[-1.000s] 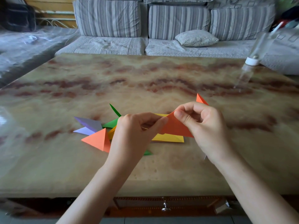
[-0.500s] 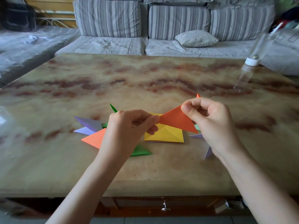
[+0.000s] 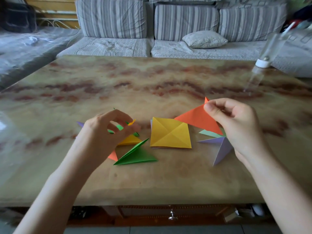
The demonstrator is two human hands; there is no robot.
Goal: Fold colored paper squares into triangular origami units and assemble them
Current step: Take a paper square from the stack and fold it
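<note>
**Matt paper on a glossy top**

Smooth, matt paper in the orange triangular unit (image 3: 199, 120), crisp along the folded edges. Same dull paper in the yellow square (image 3: 170, 135), scored by sharp diagonal creases, and in the green unit (image 3: 140, 157), the purple unit (image 3: 222, 149) and the pale green piece (image 3: 211, 133).

Polished, glossy table top (image 3: 152, 81), marble-like with brown veining, mirroring the light. Striped woven cloth on the sofa cushions (image 3: 111, 17); coarser, textured cloth on the small pillow (image 3: 204, 39). Clear, shiny plastic film (image 3: 25, 48) at far left. Transparent bottle (image 3: 271, 46) with a white matt cap (image 3: 263, 63). Bright metal knob (image 3: 172, 216) on a brown wooden drawer front (image 3: 143, 215).
</note>
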